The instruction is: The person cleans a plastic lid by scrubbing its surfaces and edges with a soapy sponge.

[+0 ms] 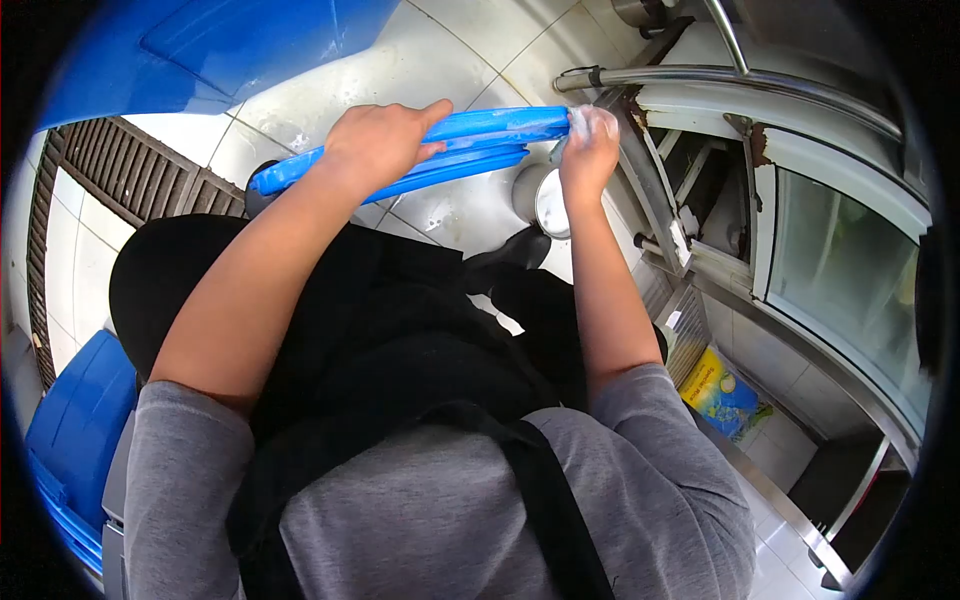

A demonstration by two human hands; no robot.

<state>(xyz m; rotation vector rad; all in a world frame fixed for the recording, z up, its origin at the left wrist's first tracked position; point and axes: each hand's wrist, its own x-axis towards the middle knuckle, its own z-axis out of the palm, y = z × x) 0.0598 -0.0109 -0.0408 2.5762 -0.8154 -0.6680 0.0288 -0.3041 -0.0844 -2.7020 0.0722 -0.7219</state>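
A blue plastic lid (470, 150), seen nearly edge-on, is held up in front of my knees. My left hand (380, 145) is closed on its upper edge, with the thumb and index finger pointing right. At the lid's right end, my right hand (588, 155) is closed and pressed to the rim, with white foam on the fingers. Something pale shows beside those fingers, too covered to make out. Below the right end, a round metal pot (524, 192) with white, foamy-looking contents stands on the wet floor, close to my black shoe (525, 250).
A large blue bin (250, 50) is at upper left, near a brown slatted drain grate (130, 165). Another blue lid or container (80, 430) sits lower left. On the right stands a steel-framed glass-door unit (845, 270), with a metal rail (700, 75) and a yellow-blue bag (718, 395) below.
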